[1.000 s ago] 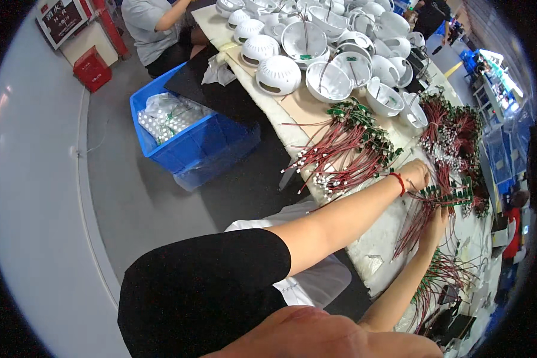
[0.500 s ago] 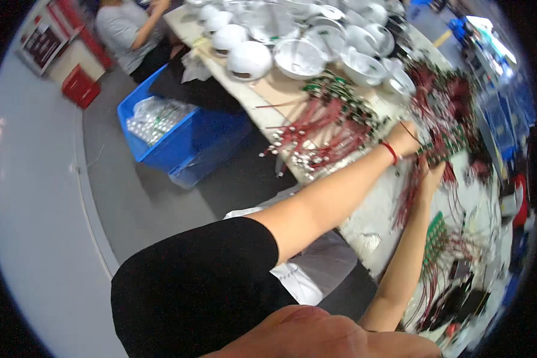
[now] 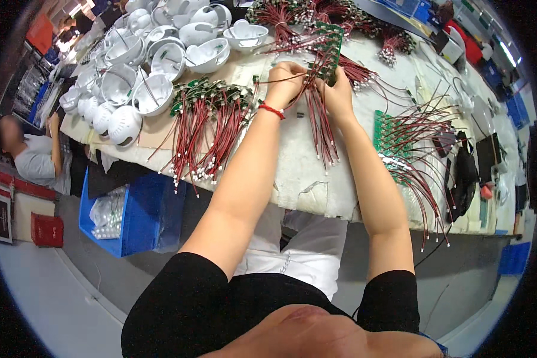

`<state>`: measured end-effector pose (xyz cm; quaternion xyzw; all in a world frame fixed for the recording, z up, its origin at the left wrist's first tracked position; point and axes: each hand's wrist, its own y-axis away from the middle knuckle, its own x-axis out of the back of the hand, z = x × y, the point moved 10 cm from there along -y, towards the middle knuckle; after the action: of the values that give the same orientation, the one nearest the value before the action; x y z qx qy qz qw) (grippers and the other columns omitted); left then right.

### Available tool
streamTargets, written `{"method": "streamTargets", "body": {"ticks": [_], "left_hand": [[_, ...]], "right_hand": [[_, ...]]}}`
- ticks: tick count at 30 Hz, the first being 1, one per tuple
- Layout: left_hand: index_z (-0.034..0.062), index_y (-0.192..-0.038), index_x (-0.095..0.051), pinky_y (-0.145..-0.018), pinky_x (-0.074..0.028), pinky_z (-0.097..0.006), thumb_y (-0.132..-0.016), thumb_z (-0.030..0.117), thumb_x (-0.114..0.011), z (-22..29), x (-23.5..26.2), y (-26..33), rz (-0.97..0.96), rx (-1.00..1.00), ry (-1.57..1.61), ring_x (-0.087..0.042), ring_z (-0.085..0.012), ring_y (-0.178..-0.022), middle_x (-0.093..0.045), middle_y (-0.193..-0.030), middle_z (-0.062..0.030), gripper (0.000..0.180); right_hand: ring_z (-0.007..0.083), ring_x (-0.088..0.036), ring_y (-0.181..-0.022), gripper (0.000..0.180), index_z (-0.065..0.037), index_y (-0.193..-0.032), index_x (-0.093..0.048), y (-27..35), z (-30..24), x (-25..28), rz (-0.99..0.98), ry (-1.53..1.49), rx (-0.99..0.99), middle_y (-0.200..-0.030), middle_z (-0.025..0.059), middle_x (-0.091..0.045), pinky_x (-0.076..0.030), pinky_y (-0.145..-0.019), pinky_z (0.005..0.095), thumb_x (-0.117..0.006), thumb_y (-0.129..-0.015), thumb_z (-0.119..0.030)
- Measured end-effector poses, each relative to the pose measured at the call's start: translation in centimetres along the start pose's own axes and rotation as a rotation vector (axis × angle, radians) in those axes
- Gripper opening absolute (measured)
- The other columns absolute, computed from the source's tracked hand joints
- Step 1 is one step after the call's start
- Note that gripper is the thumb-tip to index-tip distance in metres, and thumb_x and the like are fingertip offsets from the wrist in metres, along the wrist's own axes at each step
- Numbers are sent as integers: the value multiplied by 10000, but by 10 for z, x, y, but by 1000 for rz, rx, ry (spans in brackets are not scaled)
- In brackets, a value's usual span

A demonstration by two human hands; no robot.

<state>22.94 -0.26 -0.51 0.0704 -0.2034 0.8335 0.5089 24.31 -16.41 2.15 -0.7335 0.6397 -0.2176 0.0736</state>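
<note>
A green circuit board strip [image 3: 335,48] with dark red wires hanging from it stands upright over the table. My right hand [image 3: 339,98] is closed on its lower end. Close by on the left, my left hand [image 3: 285,85] has its fingers closed at the red wires [image 3: 319,119] beside the strip; its fingertips are partly hidden. A thin wire crosses the back of that hand, with a small board [image 3: 256,79] at its end. To the left lies a pile of small wired boards [image 3: 212,113], white connectors toward the table's front edge.
White domed shells [image 3: 152,59] crowd the table's left. More wire bundles [image 3: 280,18] lie at the back. Green board panels [image 3: 391,137] with wires and a black pouch [image 3: 464,176] are on the right. Below the left edge stands a blue bin [image 3: 140,215]; a person [image 3: 39,155] sits beyond.
The view has swung round to face the table more squarely. Both hands stay together at the wired board strip, which now stands more upright.
</note>
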Motion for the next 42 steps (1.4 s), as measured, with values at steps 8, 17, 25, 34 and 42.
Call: {"method": "streamTargets", "body": {"ticks": [8,17,25,34,42], "left_hand": [[8,-981,-622,-643,-469,-219,-856,97,-577,-17,-30,0,-321,216,476,-590,-109,-745,-643,-891,-44,160],[17,-1003,-576,-795,-513,-328,-881,102,-543,-17,-2,-18,-67,151,928,-596,-168,-830,-602,-901,-62,152],[31,-1032,-576,-721,-471,-256,-856,147,-611,19,3,-14,-90,-26,936,-579,-111,-849,-624,-967,-35,214],[-9,-990,-605,-767,-446,-243,-807,213,-683,62,14,3,-10,-219,345,-570,-103,-852,-631,-916,-44,298],[-8,-936,-624,-752,-474,-243,-792,155,-689,69,10,3,-43,-298,395,-609,-116,-832,-665,-899,-70,227]], "right_hand": [[116,-559,-778,277,13,-976,-563,-11,27,-3,-76,-296,16,-865,47,-622,-452,-732,253,-592,-701,6],[103,-553,-752,243,3,-945,-566,-5,18,-14,-152,-316,-40,-836,32,-615,-445,-692,246,-594,-703,13],[104,-540,-805,247,1,-1004,-568,3,6,-32,-376,-359,-56,-873,26,-606,-433,-741,248,-584,-762,-48],[132,-492,-990,318,19,-1146,-500,2,-30,1,-69,-381,112,-1065,78,-559,-372,-886,267,-436,-923,-197],[69,-538,-690,180,12,-997,-567,5,-49,14,24,-176,213,-805,33,-624,-435,-633,226,-552,-880,-124]]}}
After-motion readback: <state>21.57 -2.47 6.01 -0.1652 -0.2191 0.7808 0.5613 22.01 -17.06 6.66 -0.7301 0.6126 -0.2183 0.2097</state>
